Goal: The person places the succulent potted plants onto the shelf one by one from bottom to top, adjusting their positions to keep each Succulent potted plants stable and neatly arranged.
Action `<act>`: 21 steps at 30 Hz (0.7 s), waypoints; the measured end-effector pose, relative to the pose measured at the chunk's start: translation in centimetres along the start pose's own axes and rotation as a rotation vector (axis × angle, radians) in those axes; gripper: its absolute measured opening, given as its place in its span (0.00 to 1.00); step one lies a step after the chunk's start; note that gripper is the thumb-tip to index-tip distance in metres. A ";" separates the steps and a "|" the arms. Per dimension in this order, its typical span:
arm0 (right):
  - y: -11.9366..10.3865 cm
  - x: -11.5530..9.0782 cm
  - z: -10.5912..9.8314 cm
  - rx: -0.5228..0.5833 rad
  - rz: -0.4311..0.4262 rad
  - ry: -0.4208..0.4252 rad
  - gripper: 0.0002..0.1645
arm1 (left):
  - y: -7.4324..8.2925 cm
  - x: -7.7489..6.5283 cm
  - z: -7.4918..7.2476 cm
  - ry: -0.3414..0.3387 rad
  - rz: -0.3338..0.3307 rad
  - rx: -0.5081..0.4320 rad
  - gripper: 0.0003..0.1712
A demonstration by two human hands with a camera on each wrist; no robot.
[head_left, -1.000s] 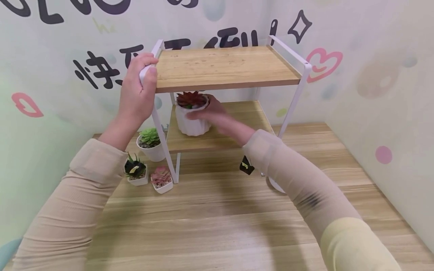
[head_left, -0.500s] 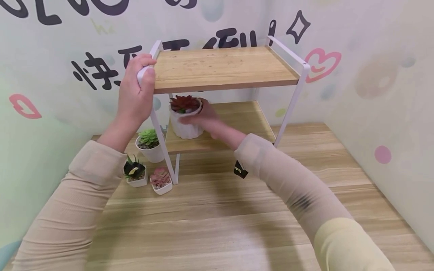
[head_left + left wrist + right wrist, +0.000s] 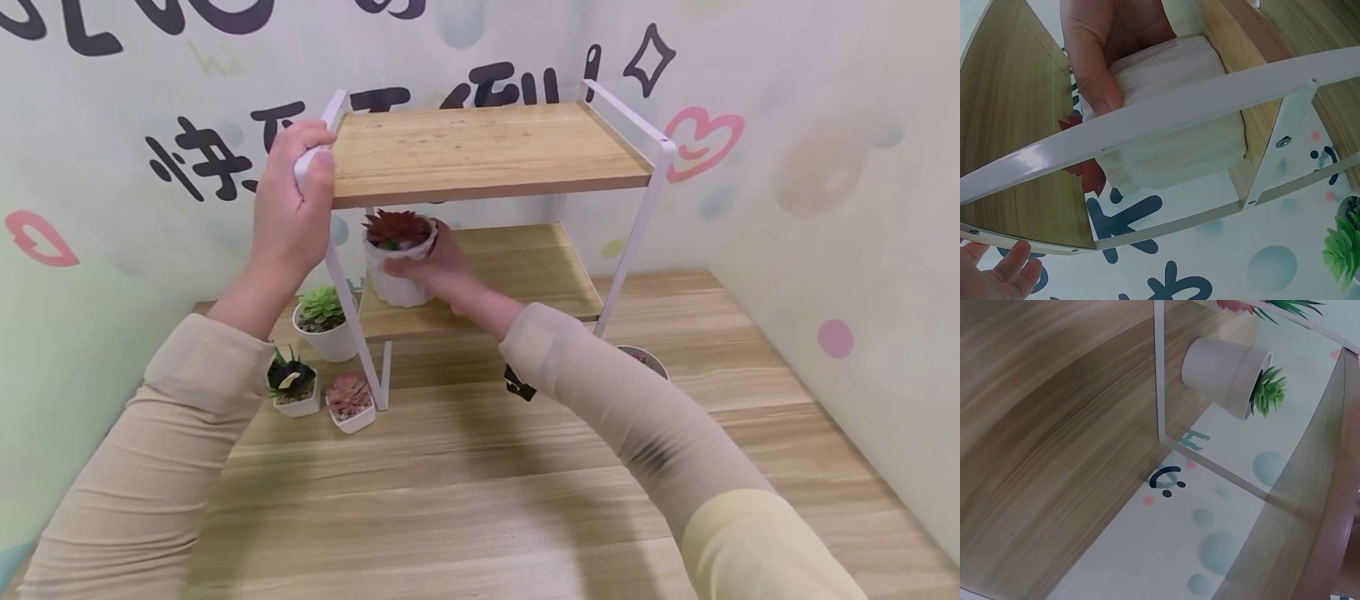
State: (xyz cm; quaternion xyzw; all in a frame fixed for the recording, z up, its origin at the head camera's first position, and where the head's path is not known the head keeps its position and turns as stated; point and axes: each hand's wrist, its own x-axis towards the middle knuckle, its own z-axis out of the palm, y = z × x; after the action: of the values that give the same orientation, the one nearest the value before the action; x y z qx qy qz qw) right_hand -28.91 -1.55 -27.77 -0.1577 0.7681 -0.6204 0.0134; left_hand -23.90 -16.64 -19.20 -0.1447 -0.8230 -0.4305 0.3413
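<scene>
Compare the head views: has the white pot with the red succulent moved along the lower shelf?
Yes. The white pot has slid left along the lower shelf, toward the rack's left front leg.

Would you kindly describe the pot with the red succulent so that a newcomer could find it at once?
Start at the two-tier wooden shelf with its white metal frame. On its lower board, at the left end, stands a ribbed white pot, gripped by the right hand. It alone carries a dark red succulent and sits on the shelf; the others stand on the table.
</scene>
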 end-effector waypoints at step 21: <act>-0.5 -0.4 0.5 0.021 0.055 0.033 0.57 | 0.1 0.0 -0.2 -0.011 -0.003 0.030 0.27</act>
State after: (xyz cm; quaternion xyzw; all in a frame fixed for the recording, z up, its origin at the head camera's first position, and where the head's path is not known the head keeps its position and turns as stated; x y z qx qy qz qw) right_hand -28.32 -2.03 -27.50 -0.1264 0.7658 -0.6302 0.0193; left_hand -23.72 -16.71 -19.09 -0.1406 -0.8314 -0.4179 0.3381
